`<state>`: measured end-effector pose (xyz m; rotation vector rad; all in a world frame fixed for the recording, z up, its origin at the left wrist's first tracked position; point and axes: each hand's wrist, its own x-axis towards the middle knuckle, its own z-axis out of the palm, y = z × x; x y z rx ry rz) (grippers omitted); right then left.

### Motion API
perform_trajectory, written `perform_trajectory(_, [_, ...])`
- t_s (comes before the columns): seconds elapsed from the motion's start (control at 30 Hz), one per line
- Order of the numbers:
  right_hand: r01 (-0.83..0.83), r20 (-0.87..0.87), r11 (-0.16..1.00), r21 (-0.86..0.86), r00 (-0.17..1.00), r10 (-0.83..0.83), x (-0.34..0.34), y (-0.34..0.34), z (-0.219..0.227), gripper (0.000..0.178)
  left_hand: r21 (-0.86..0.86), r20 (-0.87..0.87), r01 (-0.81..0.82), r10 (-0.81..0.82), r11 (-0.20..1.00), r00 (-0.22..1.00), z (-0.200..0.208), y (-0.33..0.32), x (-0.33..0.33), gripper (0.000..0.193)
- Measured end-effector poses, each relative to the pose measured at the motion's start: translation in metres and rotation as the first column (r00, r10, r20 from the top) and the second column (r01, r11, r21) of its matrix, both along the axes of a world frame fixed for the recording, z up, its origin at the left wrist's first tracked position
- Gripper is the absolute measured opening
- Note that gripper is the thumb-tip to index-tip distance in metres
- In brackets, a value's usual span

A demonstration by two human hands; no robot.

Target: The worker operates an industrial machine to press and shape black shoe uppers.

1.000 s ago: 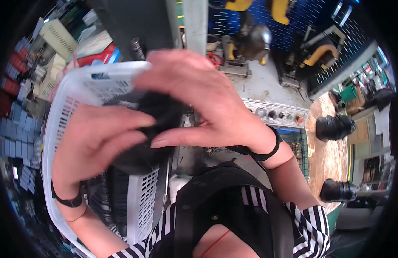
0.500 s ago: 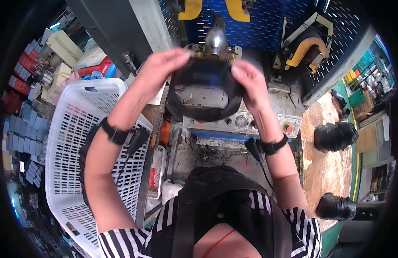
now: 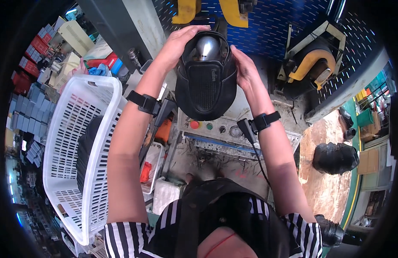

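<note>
"What stands at the left of the frame?"

"A white lattice basket (image 3: 95,172), with dark, ridged material (image 3: 88,146) inside it."

"And the left hand (image 3: 181,45)?"

"Upper centre, partly closed. It curves round the upper-left edge of the black shoe upper (image 3: 204,88), its fingers reaching along the top rim. Where its thumb presses, one cannot tell."

"Where is the shoe upper itself?"

"Just above the middle of the frame, held up between the two hands, rounded toe end downward, opening at the top. A shiny metal dome (image 3: 209,48) shows through that opening. Whether the two touch, one cannot tell. Below the toe end runs a pale control panel (image 3: 242,131) with a red button (image 3: 194,124)."

"The right hand (image 3: 245,69)?"

"Right of the upper, half curled, with its fingertips against the upper-right edge. The thumb's grip is hard to make out. It wears a black wristband (image 3: 267,121)."

"Farther right?"

"A pale wooden tabletop (image 3: 326,193), bearing a crumpled black bundle (image 3: 336,158)."
</note>
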<state>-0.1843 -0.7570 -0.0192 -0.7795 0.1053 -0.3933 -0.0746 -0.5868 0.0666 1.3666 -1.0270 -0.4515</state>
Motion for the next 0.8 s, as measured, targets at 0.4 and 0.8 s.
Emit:
perform_trajectory(0.4, [0.182, -0.159, 0.916, 0.356, 0.978, -0.133, -0.044, 0.107, -0.109, 0.058, -0.256, 0.403, 0.002, 0.105, 0.967, 0.909, -0.038, -0.003, -0.002, 0.028])
perform_trajectory(0.8, [0.518, -0.329, 0.489, -0.702, 0.373, -0.868, 0.047, 0.049, -0.203, 0.064, -0.368, 0.361, 0.101, 0.042, 0.924, 0.931, -0.051, 0.011, 0.001, 0.027])
